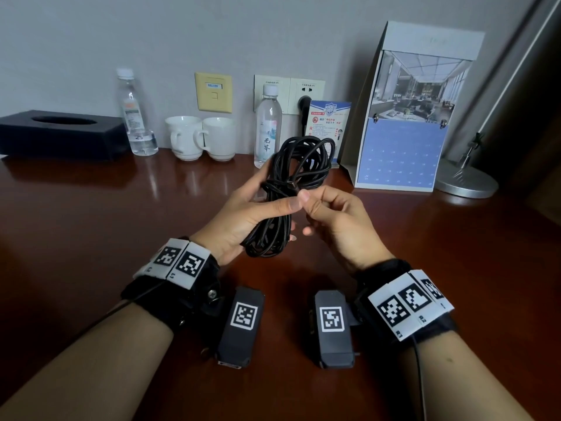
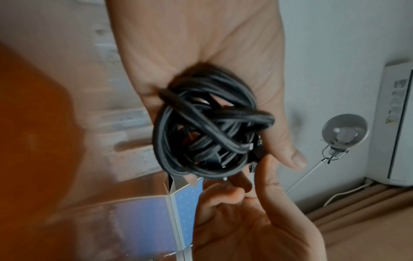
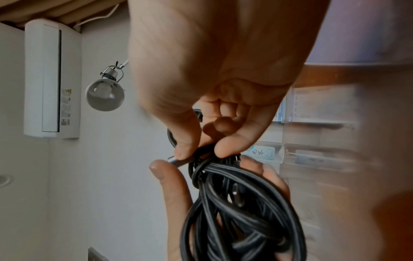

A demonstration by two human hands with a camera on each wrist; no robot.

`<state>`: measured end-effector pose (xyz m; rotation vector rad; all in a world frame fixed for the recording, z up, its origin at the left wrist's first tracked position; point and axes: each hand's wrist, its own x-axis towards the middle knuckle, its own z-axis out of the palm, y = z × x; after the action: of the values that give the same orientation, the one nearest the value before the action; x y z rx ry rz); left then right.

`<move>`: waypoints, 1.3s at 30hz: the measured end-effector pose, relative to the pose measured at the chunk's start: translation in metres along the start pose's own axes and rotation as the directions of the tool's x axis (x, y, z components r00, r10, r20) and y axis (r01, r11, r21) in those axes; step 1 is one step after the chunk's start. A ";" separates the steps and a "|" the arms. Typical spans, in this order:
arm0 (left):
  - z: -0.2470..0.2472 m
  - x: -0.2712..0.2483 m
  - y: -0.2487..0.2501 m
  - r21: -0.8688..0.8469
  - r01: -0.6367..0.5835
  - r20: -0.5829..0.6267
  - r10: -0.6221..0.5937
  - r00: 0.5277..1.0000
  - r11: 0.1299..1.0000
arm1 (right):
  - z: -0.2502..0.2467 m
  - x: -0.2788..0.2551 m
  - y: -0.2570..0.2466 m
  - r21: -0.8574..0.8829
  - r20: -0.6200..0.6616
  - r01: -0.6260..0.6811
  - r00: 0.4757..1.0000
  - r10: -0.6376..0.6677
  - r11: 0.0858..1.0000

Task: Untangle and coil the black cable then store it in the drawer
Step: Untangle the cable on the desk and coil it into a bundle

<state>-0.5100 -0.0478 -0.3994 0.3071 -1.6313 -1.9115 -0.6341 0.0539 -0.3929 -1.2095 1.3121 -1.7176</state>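
Observation:
A black cable (image 1: 285, 189) is bundled into long loops and held in the air above the brown desk (image 1: 121, 226). My left hand (image 1: 258, 208) grips the middle of the bundle, thumb across the front. In the left wrist view the cable (image 2: 208, 127) fills the palm. My right hand (image 1: 321, 205) pinches a strand beside the plug end with thumb and forefinger. The right wrist view shows that pinch at a metal connector (image 3: 176, 161) on the cable (image 3: 241, 203). No drawer is in view.
Along the wall stand a black tissue box (image 1: 60, 135), two water bottles (image 1: 135, 113) (image 1: 267, 126), two white cups (image 1: 200, 138), a card stand (image 1: 329, 129), a desk calendar (image 1: 406, 117) and a lamp base (image 1: 467, 180). Wall sockets (image 1: 288, 92) sit behind.

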 end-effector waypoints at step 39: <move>0.007 0.001 0.003 0.346 -0.079 -0.144 0.136 0.980 0.935 | 0.000 0.004 0.005 -0.144 -0.172 -0.095 0.983 0.070 0.985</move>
<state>-0.5137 -0.0429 -0.3947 0.4913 -1.8198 -1.4767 -0.6361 0.0490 -0.3969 -1.0958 1.5955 -1.7149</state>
